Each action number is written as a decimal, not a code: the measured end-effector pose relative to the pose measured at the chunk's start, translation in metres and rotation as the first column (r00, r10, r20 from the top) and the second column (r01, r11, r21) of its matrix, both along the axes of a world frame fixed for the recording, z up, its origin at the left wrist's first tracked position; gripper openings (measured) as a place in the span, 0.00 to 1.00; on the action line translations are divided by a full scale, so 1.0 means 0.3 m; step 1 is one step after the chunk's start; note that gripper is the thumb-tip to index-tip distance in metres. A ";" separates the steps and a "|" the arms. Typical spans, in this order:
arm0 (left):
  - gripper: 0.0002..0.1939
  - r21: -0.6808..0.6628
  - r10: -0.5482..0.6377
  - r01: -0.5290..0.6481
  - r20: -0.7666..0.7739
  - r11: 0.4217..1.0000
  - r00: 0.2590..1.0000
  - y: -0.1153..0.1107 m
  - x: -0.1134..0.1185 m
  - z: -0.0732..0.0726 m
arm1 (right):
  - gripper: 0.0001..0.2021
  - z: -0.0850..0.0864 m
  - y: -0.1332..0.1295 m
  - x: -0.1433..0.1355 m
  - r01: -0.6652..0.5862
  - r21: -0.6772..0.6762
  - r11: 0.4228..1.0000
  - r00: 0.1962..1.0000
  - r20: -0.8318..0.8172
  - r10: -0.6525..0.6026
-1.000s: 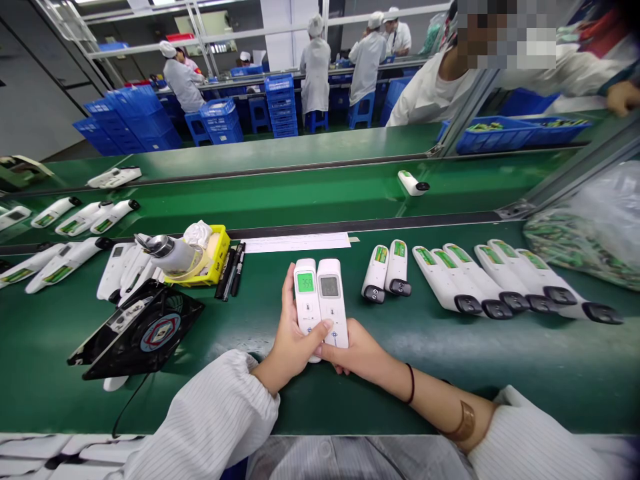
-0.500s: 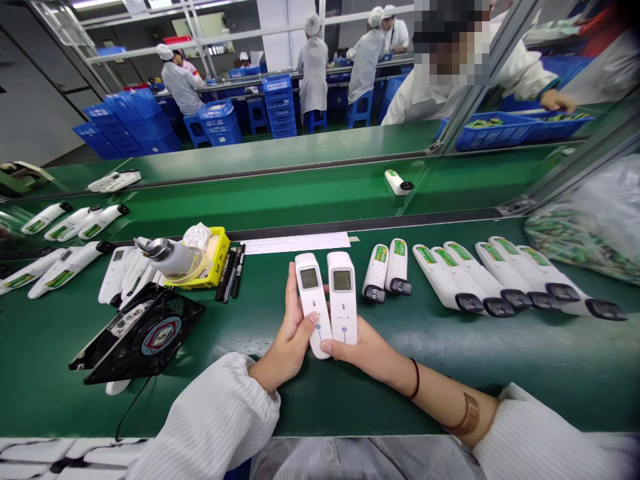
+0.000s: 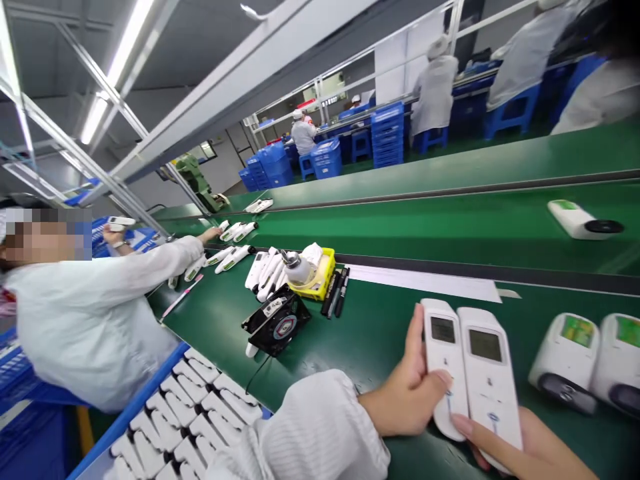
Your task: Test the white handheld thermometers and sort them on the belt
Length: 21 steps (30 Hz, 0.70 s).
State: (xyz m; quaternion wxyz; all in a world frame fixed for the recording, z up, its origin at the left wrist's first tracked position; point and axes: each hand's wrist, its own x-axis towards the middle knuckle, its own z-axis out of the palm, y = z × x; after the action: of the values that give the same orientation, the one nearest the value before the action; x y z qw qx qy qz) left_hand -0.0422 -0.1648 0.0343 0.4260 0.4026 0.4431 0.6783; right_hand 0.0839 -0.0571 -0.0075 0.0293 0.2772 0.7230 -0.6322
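Observation:
My left hand (image 3: 413,393) is closed around a white infrared thermometer (image 3: 449,353), its thumb pressing the front below the small grey display. My right hand (image 3: 537,443) grips a second white infrared thermometer (image 3: 493,380) by its lower end, thumb across the front. Both thermometers are held side by side above the green bench, displays facing me. To the right lie two more thermometers (image 3: 570,353) with green circuit boards showing and dark sensor ends towards me.
A black fan (image 3: 283,323), pens (image 3: 336,293) and a yellow basket (image 3: 326,270) holding a bottle stand left of centre. A crate (image 3: 175,400) of white thermometers is at lower left. One thermometer (image 3: 580,220) lies on the green belt (image 3: 450,230). A co-worker (image 3: 95,300) reaches in from the left.
My view has swung left, so my hands and both thermometers now appear further right. The co-worker and the crate at left have come into view. Both hands keep their hold.

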 end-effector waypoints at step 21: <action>0.34 -0.065 0.056 -0.058 -0.034 0.996 0.998 -0.015 0.016 -0.020 | 0.23 0.098 -0.031 -0.010 -0.039 -0.177 0.983 0.985 -0.172 0.008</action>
State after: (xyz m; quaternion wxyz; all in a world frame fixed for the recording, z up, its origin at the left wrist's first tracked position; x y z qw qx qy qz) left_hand -0.0375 -0.1694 0.0283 0.4122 0.3864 0.4835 0.6686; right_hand 0.0811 -0.0664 0.0220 -0.0003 0.2095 0.6661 -0.7158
